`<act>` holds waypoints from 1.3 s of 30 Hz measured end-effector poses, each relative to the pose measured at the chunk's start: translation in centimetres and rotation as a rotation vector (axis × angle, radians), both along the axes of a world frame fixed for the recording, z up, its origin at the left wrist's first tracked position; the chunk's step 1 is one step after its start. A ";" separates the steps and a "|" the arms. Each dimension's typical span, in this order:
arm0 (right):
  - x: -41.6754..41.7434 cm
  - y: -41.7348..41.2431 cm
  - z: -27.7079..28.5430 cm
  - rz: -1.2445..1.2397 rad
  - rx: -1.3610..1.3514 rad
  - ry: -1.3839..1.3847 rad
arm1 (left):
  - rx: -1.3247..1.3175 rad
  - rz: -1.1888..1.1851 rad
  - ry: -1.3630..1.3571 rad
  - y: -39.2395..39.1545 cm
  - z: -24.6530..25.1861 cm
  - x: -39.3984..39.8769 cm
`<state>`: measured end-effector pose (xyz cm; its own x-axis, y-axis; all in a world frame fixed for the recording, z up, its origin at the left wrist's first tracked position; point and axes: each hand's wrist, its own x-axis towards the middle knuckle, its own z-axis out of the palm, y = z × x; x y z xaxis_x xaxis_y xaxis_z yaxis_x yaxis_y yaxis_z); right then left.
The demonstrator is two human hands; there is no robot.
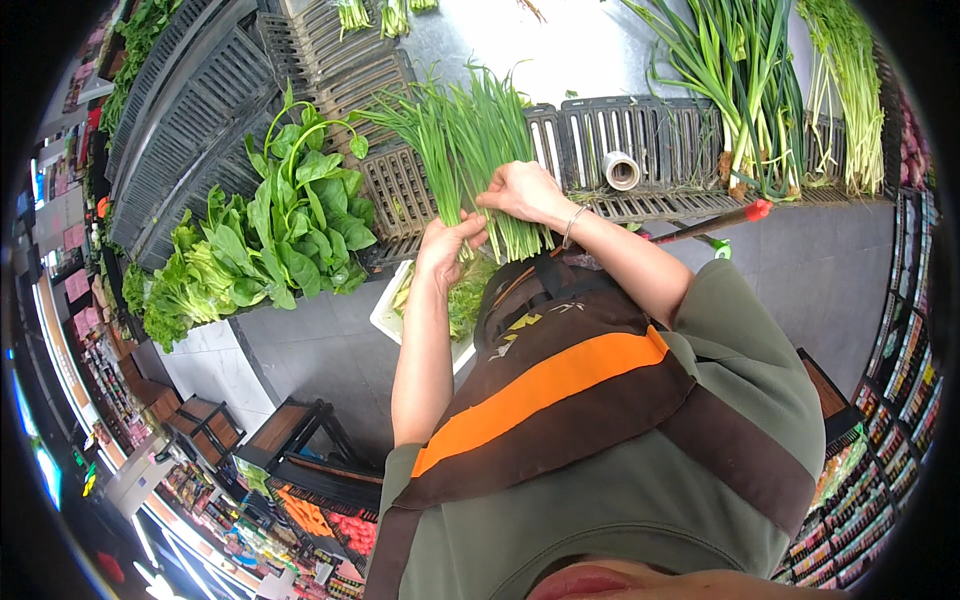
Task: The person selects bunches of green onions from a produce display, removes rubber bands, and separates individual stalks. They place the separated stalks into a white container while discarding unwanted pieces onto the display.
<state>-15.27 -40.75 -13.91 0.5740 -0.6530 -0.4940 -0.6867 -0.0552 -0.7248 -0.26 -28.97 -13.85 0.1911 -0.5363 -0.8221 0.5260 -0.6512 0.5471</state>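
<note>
My left hand [448,246] is closed around the lower stems of a small bunch of garlic chives [439,161], whose tips fan out away from me. Just to its right, my right hand [529,193] lies over a second, thicker heap of garlic chives [504,124]. Its thumb and forefinger are pinched together on blades at the left side of that heap; how many they grip is hidden. The pale cut ends stick out below this hand, towards my apron [547,397]. Both lots rest on a black slatted plastic rack [397,187].
A roll of tape [621,171] stands on the rack. Leeks or green garlic [750,97] and celery-like stalks [862,112] lie to the right, leafy greens [285,217] to the left. Below are a white foam box [386,311] with trimmings and a red-tipped pole [712,223].
</note>
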 end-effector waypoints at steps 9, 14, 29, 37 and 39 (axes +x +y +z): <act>0.0 -0.6 -0.1 -0.084 0.242 -0.043 | -0.018 0.052 0.015 0.1 0.3 -0.2; 0.2 -0.4 -1.2 -0.055 0.161 -0.074 | 0.000 0.036 -0.010 -0.2 0.8 -0.1; 0.4 -0.5 -0.9 -0.105 0.179 0.007 | -0.037 -0.037 -0.046 0.1 0.7 0.5; -0.5 -0.8 -1.9 -0.170 0.205 -0.145 | -0.043 0.016 -0.005 0.1 1.7 0.4; -0.7 -0.8 -2.1 -0.192 0.219 -0.200 | -0.031 0.057 0.036 0.1 1.7 0.5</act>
<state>-16.01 -41.50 -16.00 0.5506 -0.6495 -0.5243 -0.5123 0.2330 -0.8266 0.20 -28.84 -12.15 0.1920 -0.5507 -0.8123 0.5813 -0.6030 0.5463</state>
